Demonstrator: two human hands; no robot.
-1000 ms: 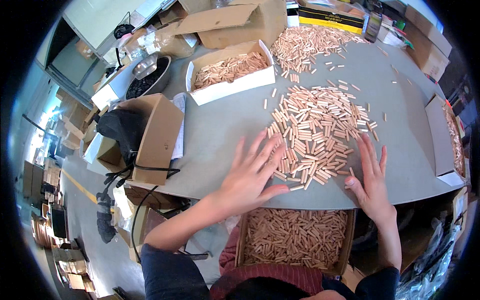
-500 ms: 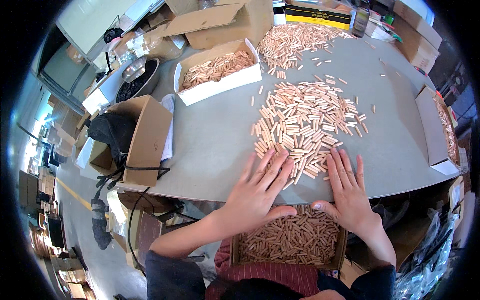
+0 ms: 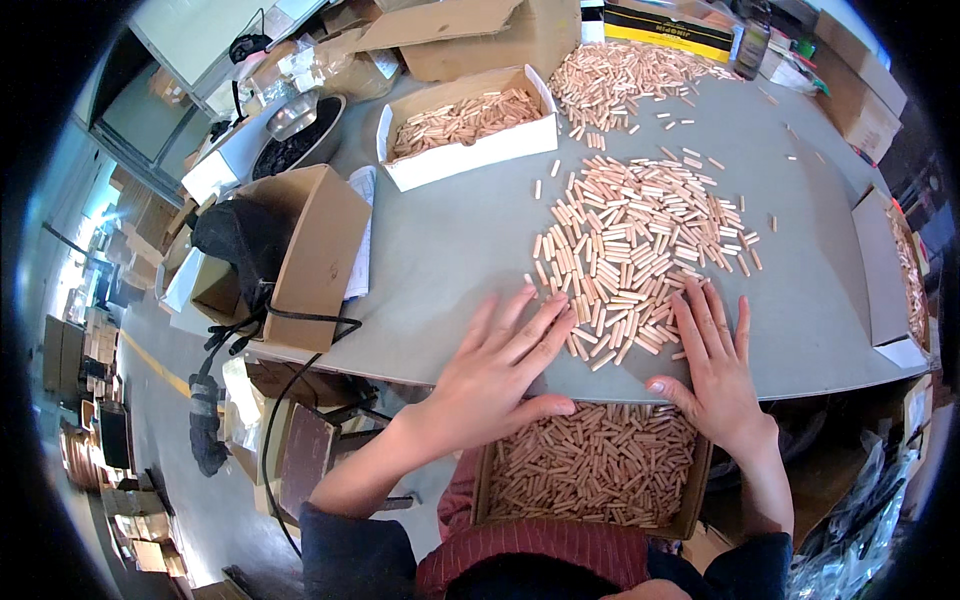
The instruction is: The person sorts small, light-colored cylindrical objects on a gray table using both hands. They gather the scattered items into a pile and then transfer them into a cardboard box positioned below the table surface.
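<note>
Many small wooden dowels lie spread on the grey table. My left hand rests at the near left edge of this spread, fingers stretched out and fingertips beside the closest dowels. On the opposite side my right hand lies with its fingers extended, the tips touching dowels at the near right edge. Neither hand grips anything. Below the table edge, between my forearms, a cardboard box sits at my lap, full of wooden dowels. Both thumbs reach over its far side.
A white box of dowels stands at the back left, beside a second dowel heap. Another dowel-filled box is at the right edge. On the left stand an open carton with a black cable and a metal bowl.
My left hand has shifted slightly away from the dowels, leaving a small gap at its fingertips. The whole view has swung a little, so the table appears further right.
</note>
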